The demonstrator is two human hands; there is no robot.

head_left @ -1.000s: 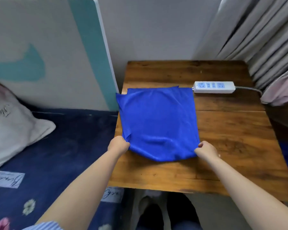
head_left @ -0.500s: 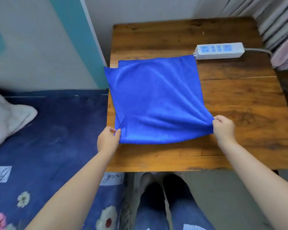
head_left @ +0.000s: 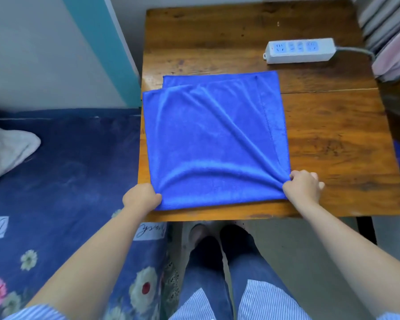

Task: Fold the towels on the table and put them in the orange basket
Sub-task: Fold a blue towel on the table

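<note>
wooden table [head_left: 333, 139]: blue towel [head_left: 213, 144] flat, power strip [head_left: 300, 50] behind; left hand [head_left: 140, 197], right hand [head_left: 304, 187] pinching near corners, seemingly.

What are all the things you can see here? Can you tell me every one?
towel: one, blue, folded, lying on the table's left part, near corners held
table: one, brown wood, centre and right
power strip: one, white with pale blue sockets, far right of the table, grey cord running off right
bed cover: one, dark blue with flowers, left of the table
pillow: one, whitish, on the bed at far left
curtain: grey folds, top right
left hand: one, grip on the towel's near left corner
right hand: one, grip on the towel's near right corner
legs and shoes: blue jeans, dark shoes, below the table edge
</note>
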